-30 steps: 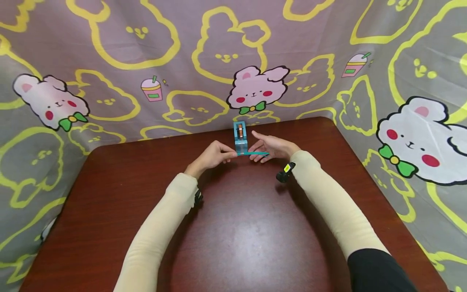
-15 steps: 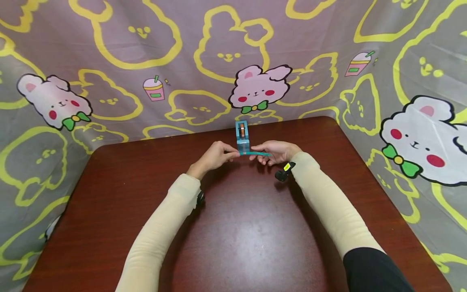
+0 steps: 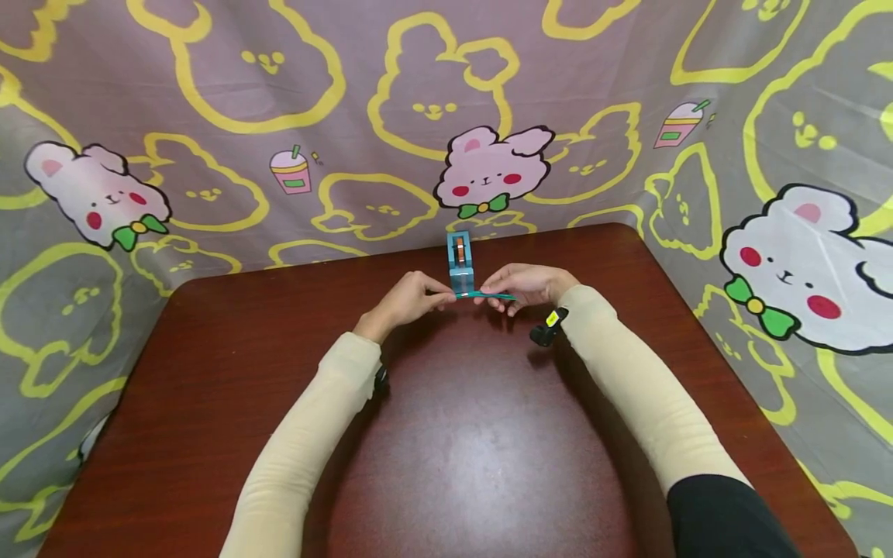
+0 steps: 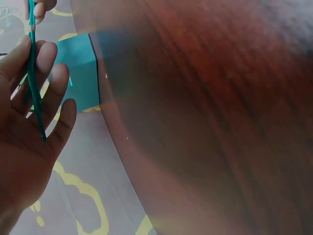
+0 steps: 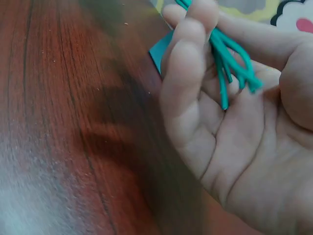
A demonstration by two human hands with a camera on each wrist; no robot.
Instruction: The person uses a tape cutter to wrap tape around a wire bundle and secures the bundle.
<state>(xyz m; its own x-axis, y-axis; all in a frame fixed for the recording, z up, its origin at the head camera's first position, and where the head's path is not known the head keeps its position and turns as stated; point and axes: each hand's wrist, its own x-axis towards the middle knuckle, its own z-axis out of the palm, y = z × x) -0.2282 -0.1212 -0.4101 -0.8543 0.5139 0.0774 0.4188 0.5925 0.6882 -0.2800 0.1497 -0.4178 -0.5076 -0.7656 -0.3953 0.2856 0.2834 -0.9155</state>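
A bundle of thin green wires point(image 3: 498, 295) spans the gap between both hands, just in front of a blue tape dispenser point(image 3: 460, 277). My left hand point(image 3: 412, 297) pinches the bundle's left part between thumb and fingertips; in the left wrist view, one end of the wires point(image 4: 33, 78) runs down over the palm. With thumb and fingers, my right hand point(image 3: 528, 285) pinches the other part. Loose wire ends point(image 5: 225, 63) fan out over that palm in the right wrist view. A pale band point(image 4: 32, 29) shows on the bundle between the hands.
A brown-red wooden table point(image 3: 446, 434) lies under both arms. A curtain point(image 3: 391, 77) printed with cartoon rabbits hangs behind the table and along its sides. The tape dispenser stands near the back edge with a roll of brownish tape point(image 3: 460, 252) in it.
My right hand's spread fingers have closed in, and thumb and fingers now pinch the green wires. The left hand keeps its pinch, and the dispenser stays in place.
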